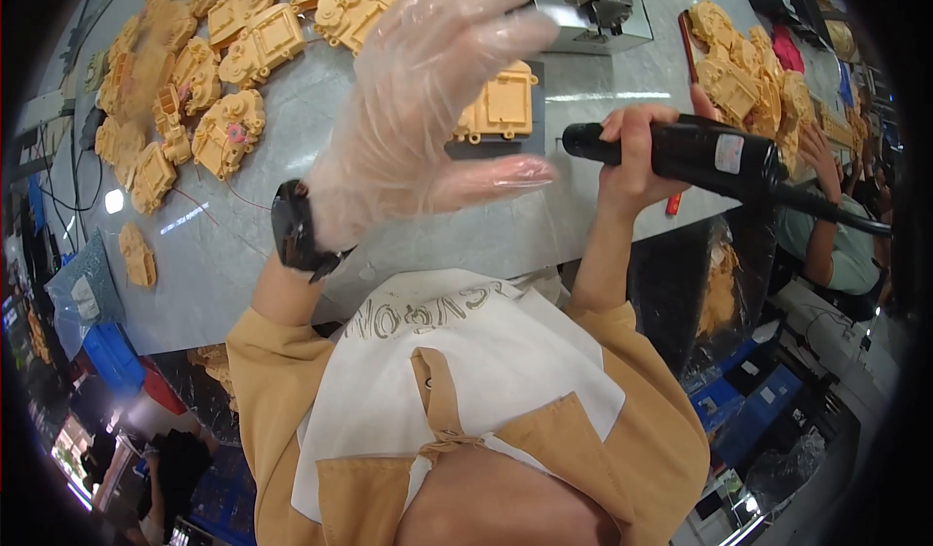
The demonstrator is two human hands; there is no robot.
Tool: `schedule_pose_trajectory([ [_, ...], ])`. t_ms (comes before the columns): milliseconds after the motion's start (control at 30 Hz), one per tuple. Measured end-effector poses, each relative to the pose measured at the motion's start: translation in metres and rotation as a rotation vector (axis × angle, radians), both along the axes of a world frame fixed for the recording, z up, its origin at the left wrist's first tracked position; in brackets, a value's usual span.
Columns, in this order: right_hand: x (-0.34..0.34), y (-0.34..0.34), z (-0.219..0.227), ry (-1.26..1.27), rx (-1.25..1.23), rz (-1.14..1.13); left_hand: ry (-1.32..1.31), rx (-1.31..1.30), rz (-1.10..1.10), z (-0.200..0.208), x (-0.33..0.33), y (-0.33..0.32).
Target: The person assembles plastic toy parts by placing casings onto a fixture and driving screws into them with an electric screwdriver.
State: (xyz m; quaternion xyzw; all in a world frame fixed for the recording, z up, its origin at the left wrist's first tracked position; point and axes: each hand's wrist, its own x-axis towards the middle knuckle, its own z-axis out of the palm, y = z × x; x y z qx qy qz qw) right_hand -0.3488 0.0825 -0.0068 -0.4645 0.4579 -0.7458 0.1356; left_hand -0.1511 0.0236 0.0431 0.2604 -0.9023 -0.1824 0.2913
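Observation:
My left hand (428,109), in a clear plastic glove with a black watch (294,230) at the wrist, is raised over the table with fingers spread and nothing in it. Partly behind it, a yellow plastic housing (507,101) lies on a dark block (494,144) on the table. My bare right hand (637,157) is wrapped round a black corded electric screwdriver (705,154), held roughly level to the right of that housing. Its narrower end points left, and the cord runs off to the right. The tool is apart from the housing.
Many yellow housings (262,46) are heaped at the far left, some with thin red wires. Another pile (729,70) lies at the right, near a co-worker's hand (821,162). A metal box-like device (593,17) stands at the back. A plastic bag (86,289) hangs at the left edge.

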Motion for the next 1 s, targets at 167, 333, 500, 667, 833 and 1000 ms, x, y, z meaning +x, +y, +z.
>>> schedule_pose_trajectory([
  [167,-0.001,-0.007,0.013,-0.074,0.052,0.031,-0.287,-0.001,0.105,-0.04,-0.016,-0.007],
  [333,-0.017,-0.038,0.066,-0.219,-0.264,0.146,-0.103,0.025,0.243,-0.049,-0.009,-0.001],
  [500,-0.015,-0.094,0.084,-0.059,-0.225,0.027,0.182,0.078,0.295,-0.041,0.016,0.022],
  [667,-0.011,-0.107,0.085,0.011,-0.051,-0.05,0.176,0.201,0.343,-0.074,0.027,0.032],
  [833,-0.002,-0.063,0.073,-0.081,-0.014,0.214,0.097,0.193,0.336,-0.085,0.023,0.026],
  [1000,0.033,-0.008,0.074,-0.175,-0.1,0.505,0.117,0.158,0.351,-0.089,0.025,0.027],
])
